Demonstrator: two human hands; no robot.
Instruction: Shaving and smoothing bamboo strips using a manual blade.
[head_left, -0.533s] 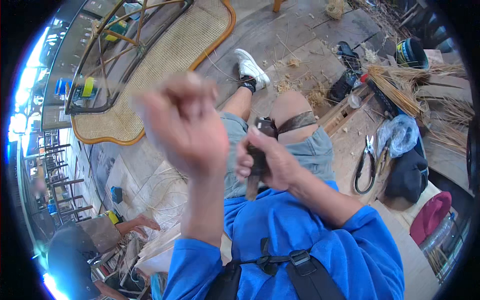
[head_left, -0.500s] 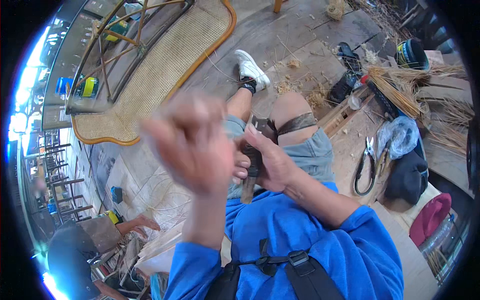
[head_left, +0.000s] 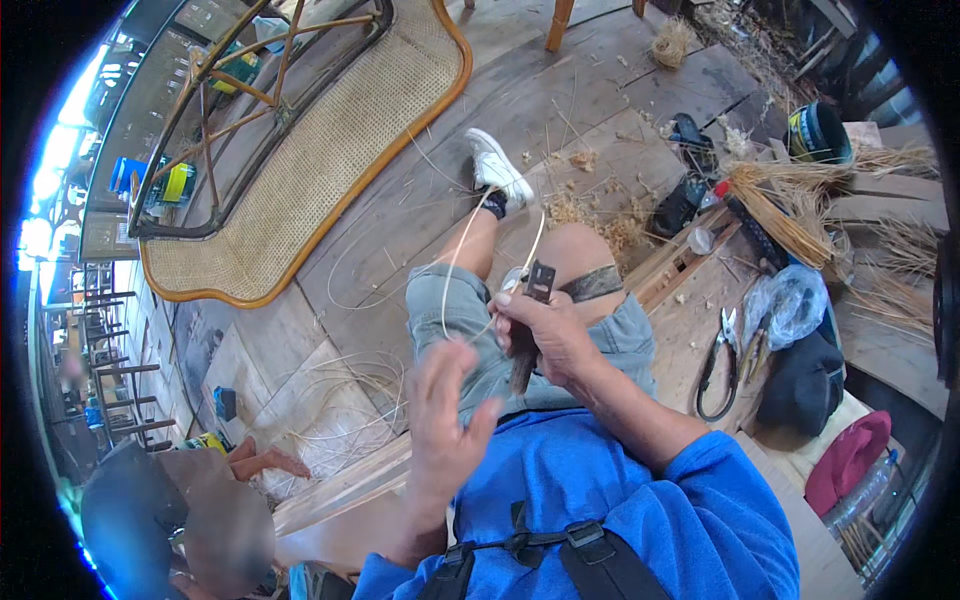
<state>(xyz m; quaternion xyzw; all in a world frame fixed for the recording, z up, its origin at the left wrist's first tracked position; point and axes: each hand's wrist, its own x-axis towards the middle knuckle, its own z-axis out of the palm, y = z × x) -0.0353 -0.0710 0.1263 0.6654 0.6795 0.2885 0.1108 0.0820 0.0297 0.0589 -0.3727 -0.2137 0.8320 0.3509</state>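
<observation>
My left hand [head_left: 445, 415] is raised in front of my lap, smeared by motion, with its thumb apart from the fingers. Nothing shows in its palm. Over my thighs, my right hand [head_left: 550, 335] is wrapped round a dark tool [head_left: 541, 278] with a slotted metal plate at its upper end and a worn stub at its lower end. A thin pale cane strip [head_left: 455, 255] runs in a loop above my lap, one part of it meeting my right thumb and fingertips. The other part passes down close to my left fingers; I cannot tell whether they touch it.
A curved cane-webbed panel [head_left: 370, 120] with an orange rim lies front left. Pruning shears [head_left: 722, 365], a plastic bag [head_left: 800, 300] and a maroon cap [head_left: 848, 462] lie right. Fibre bundles [head_left: 785, 215] are beyond them. Another person's bare foot [head_left: 275, 463] shows at lower left.
My left hand has come down and nearer my body, its fingers straightening. My right hand has shifted slightly, so more of the tool shows. The cane strip's loop is now visible above my lap.
</observation>
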